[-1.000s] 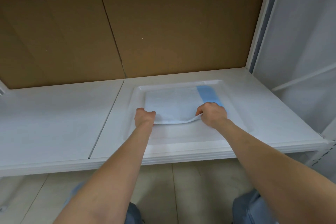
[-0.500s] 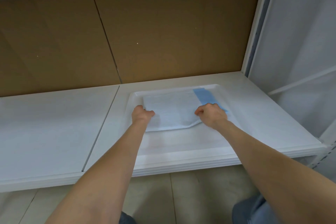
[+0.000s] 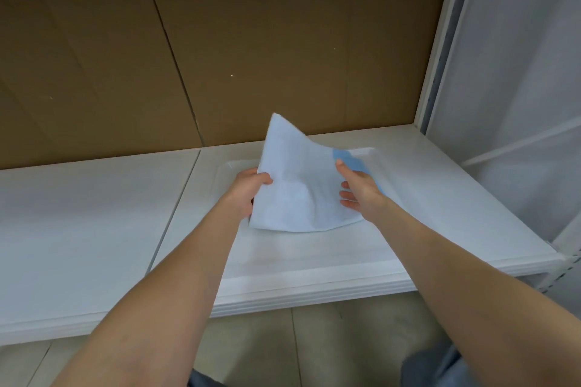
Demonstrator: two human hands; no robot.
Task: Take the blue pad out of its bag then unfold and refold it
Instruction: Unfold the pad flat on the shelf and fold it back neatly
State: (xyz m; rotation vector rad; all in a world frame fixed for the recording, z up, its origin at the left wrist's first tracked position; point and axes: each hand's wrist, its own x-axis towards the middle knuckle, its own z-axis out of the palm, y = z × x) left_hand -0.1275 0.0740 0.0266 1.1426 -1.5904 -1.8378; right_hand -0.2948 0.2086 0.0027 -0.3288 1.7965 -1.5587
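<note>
Blue pad (image 3: 295, 195) stands pinched in left hand (image 3: 248, 187), right hand (image 3: 361, 190) touching it.

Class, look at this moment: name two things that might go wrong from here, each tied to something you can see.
1. Only the left hand grips the pad; the right hand lies open against it, so the pad may slip or twist.
2. The pad's lower edge droops onto the tray, so it may drag and crease unevenly.
</note>
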